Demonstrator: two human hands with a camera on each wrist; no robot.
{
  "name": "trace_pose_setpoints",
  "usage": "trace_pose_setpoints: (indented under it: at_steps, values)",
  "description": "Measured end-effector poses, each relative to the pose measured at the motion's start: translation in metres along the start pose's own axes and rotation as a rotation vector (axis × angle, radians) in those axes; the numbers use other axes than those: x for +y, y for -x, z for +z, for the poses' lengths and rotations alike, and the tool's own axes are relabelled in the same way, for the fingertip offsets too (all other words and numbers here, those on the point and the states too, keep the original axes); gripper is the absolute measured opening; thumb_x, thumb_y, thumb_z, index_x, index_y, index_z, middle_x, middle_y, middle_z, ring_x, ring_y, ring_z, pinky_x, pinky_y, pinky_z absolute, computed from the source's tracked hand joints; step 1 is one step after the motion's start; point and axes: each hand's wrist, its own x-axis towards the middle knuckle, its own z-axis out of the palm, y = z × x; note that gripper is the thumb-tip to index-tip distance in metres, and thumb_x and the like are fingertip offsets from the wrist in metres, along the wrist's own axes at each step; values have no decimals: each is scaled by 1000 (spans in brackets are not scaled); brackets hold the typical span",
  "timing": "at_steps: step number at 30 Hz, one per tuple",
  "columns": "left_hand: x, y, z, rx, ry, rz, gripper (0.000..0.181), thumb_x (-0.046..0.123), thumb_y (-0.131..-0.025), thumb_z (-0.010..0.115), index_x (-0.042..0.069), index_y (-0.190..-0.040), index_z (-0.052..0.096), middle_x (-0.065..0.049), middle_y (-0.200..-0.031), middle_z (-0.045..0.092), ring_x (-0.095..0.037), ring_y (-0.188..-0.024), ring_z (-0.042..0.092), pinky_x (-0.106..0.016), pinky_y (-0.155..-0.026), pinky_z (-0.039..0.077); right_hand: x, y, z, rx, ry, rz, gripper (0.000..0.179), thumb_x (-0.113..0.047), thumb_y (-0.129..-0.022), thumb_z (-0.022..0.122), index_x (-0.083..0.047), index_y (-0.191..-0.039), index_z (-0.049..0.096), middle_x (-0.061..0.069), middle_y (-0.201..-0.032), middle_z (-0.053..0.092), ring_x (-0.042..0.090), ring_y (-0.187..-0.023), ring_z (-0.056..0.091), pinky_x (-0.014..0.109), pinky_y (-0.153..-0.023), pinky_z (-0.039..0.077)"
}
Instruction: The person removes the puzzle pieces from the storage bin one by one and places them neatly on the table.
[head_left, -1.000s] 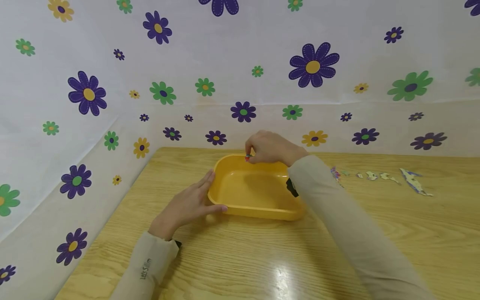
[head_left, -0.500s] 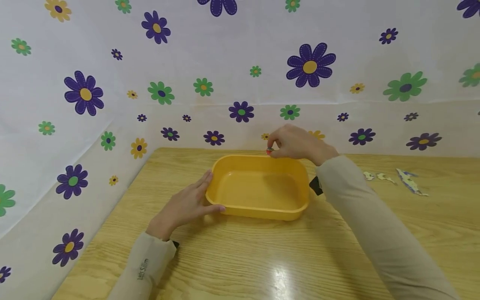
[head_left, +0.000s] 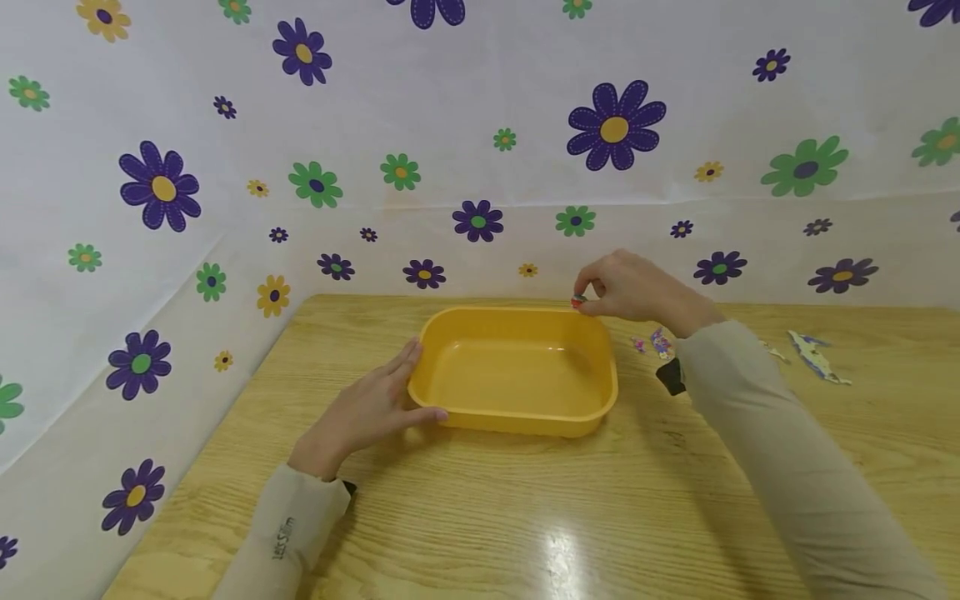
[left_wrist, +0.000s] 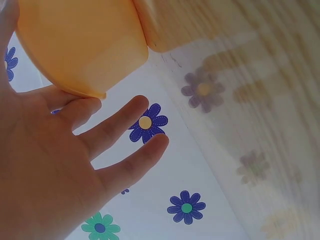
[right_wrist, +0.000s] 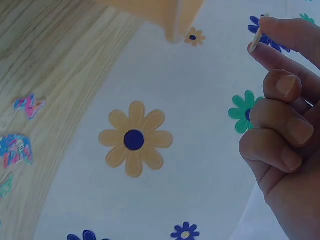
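Observation:
My left hand (head_left: 366, 423) rests against the left end of a yellow plastic basin (head_left: 517, 425), thumb along the front rim. In the left wrist view its fingers are spread and mostly straight, one touching the basin's rim. My right hand (head_left: 633, 287) is raised beyond the basin's back right corner. Between thumb and index finger it pinches a small, thin puzzle piece (head_left: 577, 301), red and blue-green on its face. From the right wrist view only the pale edge of that piece shows, and the other fingers are curled in.
Right of the basin lie several colourful puzzle pieces (head_left: 662, 342), partly behind the right wrist. Farther right is a long pale and blue piece (head_left: 817, 358). A white cloth wall with printed flowers (head_left: 480, 221) rises behind and left of the wooden table (head_left: 465, 517).
The right hand has moved rightward from over the basin's back rim to past its back right corner, still pinching the puzzle piece. The left hand stays on the basin.

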Motion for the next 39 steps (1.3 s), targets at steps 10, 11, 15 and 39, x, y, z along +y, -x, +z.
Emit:
trace_pose_setpoints:
  at_steps: [10, 11, 15, 39]
  values:
    - [1, 0, -1, -6, 10, -7, 106, 64, -90, 66, 2, -160, 17, -15, -167, 13, -39, -148, 26, -56, -116, 30, 19, 28, -4, 18, 14, 23, 17, -14, -91, 74, 2, -97, 75, -2, -64, 46, 15, -60, 39, 30, -58, 33]
    - [1, 0, -1, -7, 10, -9, 106, 63, -90, 67, 2, -160, 17, -15, -167, 13, -39, -149, 26, -56, -116, 30, 21, 31, -4, 19, 21, 27, 16, -14, -91, 74, 2, -96, 75, -2, -64, 46, 14, -60, 39, 30, -58, 33]
    - [0, 0, 0, -4, 13, -10, 106, 62, -89, 68, 2, -161, 16, -14, -167, 13, -38, -149, 25, -55, -117, 29, 30, 43, -8, 12, 39, 55, 15, -14, -92, 73, 0, -97, 75, -2, -65, 48, 15, -61, 41, 30, -57, 35]
    - [1, 0, -2, -8, -3, -8, 107, 64, -89, 66, 3, -161, 15, -13, -167, 13, -38, -149, 26, -56, -116, 31, 92, 120, -4, 68, 117, 175, 16, -10, -88, 77, 5, -95, 74, -6, -61, 39, 10, -54, 33, 26, -53, 27]
